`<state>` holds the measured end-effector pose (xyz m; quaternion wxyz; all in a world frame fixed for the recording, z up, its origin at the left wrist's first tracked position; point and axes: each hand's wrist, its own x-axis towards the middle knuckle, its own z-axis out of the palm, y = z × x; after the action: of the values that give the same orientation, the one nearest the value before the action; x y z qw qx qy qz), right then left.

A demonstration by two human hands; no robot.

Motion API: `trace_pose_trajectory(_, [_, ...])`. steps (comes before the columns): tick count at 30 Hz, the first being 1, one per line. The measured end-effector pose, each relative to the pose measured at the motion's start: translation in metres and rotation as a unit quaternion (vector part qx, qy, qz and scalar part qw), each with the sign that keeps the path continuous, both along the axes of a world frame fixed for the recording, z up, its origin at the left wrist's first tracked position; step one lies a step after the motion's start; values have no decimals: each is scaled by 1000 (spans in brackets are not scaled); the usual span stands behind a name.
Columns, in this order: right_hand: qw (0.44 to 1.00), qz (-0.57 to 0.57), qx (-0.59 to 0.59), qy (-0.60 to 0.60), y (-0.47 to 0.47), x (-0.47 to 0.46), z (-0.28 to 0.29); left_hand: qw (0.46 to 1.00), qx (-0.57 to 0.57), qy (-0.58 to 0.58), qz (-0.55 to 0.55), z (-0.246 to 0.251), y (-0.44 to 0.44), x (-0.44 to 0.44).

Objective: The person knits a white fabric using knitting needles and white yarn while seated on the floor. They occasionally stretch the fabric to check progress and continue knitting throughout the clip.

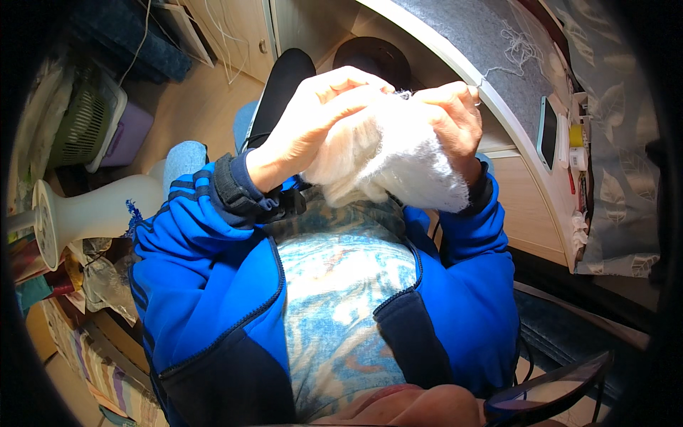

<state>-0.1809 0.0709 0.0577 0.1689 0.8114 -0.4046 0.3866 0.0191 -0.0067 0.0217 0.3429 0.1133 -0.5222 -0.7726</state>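
Note:
Held up before my chest is a fluffy white textile piece (408, 147), which looks knitted and hangs in soft folds under a bright light. My left hand (307, 125) pinches its upper edge from the left. At the upper right corner, my right hand (453, 120) grips the same piece, with a ring on one finger. Between the two hands, a small dark bit (404, 95) shows at the edge; I cannot tell if it is yarn or a tool tip. From near my right fingertips a thin strand runs to a loose heap of pale yarn (520, 50) on the table.
The curved white table edge (512, 125) passes close by my right hand. A phone (546, 132) and a yellow roll (576, 135) lie on the table. To the left stand a white pedestal-shaped object (106, 205), a green basket (80, 125) and a purple bin (127, 133).

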Motion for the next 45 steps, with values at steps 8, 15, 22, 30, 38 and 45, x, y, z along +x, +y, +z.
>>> trace_pose_trajectory(8, [997, -58, 5, 47, -9, 6, 6, 997, 73, -2, 2, -6, 4, -5])
trace_pose_trajectory(15, [980, 61, 189, 21, -32, 6, 6, 989, 134, -22, -62, -1, 9, -3])
trace_pose_trajectory(22, [1000, 29, -2, -1, -13, -8, 3, 988, 132, -7, -78, -3, 4, -4])
trace_pose_trajectory(30, [996, 37, 5, -80, -2, -14, -5, 979, 186, 68, -50, -3, 2, 0])
trace_pose_trajectory(38, [1000, -25, -8, -17, 3, -6, 5, 999, 34, 3, 16, -3, 0, 0])
trace_pose_trajectory(45, [999, -15, -31, -40, 0, -7, 3, 992, -91, -90, 14, 8, 9, 1])
